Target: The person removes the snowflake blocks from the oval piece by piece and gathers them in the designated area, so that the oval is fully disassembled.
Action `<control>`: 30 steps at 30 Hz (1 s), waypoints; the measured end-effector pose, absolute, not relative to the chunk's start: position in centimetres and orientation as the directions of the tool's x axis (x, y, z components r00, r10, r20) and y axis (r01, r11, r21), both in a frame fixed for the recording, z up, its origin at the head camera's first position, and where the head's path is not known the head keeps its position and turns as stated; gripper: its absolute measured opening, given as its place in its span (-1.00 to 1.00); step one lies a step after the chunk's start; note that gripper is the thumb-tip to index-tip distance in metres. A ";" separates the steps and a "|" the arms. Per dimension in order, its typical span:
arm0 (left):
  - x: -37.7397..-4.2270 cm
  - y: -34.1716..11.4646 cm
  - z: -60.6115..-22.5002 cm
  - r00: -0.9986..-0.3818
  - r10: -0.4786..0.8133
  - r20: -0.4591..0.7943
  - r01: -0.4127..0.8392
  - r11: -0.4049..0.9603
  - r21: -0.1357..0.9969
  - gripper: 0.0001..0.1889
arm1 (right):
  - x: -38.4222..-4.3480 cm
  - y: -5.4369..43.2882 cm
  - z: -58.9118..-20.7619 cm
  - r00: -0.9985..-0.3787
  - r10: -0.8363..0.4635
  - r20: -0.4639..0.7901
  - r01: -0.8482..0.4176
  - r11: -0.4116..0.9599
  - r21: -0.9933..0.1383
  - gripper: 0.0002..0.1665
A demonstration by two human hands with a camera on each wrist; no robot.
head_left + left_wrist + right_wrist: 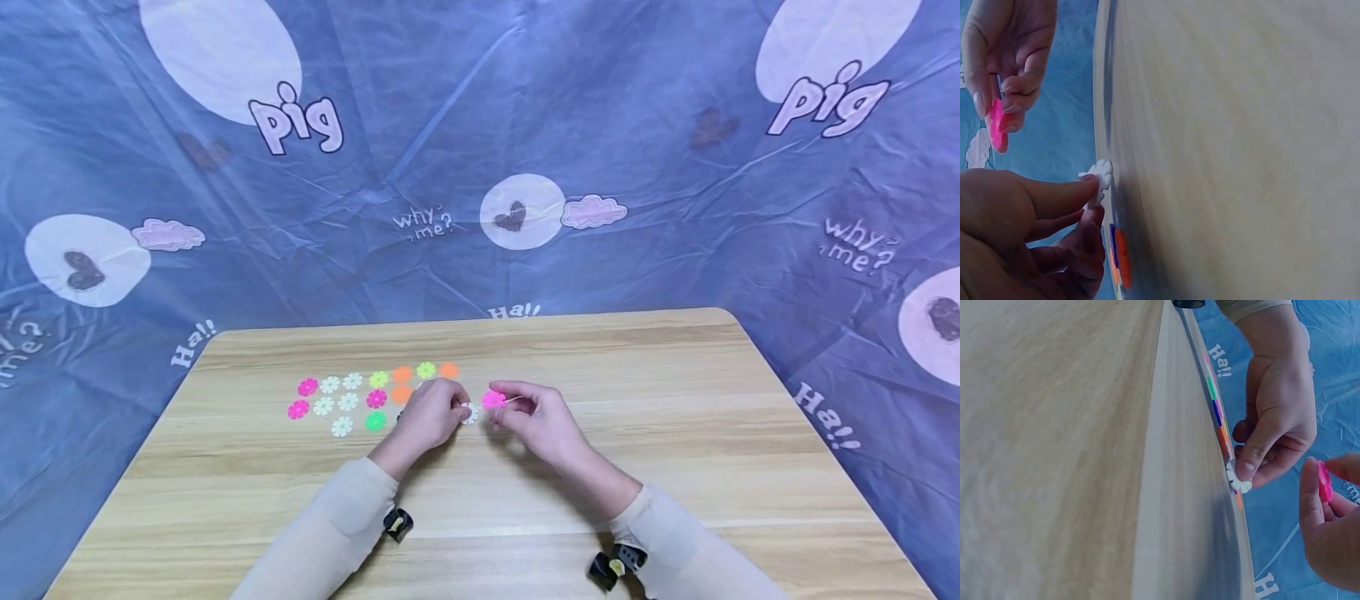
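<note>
My left hand [429,414] pinches a white notched plastic disc [1102,174] between thumb and fingertips, close over the table. To its right, my right hand [546,423] holds a bright pink notched disc [1324,481] between thumb and fingers. The two discs face each other with a small gap between them. In the left wrist view, orange discs [1122,257] and a dark blue disc [1114,245] show below the left hand. That hand hides part of the disc rows in the head view.
Rows of flat discs lie left of the hands: pink [297,409], white [342,427], green [375,421], yellow-green [426,369] and orange [448,370]. They rest on a wooden table [675,400], with a blue printed cloth [420,275] hanging behind it.
</note>
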State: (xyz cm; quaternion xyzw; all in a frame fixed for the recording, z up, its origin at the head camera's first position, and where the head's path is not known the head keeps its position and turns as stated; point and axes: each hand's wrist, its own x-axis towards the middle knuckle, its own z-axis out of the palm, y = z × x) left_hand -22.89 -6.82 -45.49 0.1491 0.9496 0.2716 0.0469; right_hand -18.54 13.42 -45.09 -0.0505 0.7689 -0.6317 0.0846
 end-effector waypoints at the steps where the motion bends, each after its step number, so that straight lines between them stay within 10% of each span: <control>1: -22.9 -6.8 -45.4 -0.949 0.314 0.001 0.270 0.815 0.513 -0.95 | -18.6 13.4 -45.1 -0.981 -0.181 -0.066 0.030 0.196 -0.980 -0.47; 13: -23.5 -6.4 -45.4 -0.937 0.349 0.000 0.316 0.847 0.428 -0.82 | -19.4 13.3 -45.4 -0.990 -0.129 -0.063 0.036 0.195 -0.980 -0.57; 30: -21.6 -11.4 -43.2 -0.975 0.213 -0.067 0.120 0.755 0.644 -0.89 | -22.5 12.2 -45.8 -0.992 -0.073 -0.102 0.079 0.274 -0.958 -0.69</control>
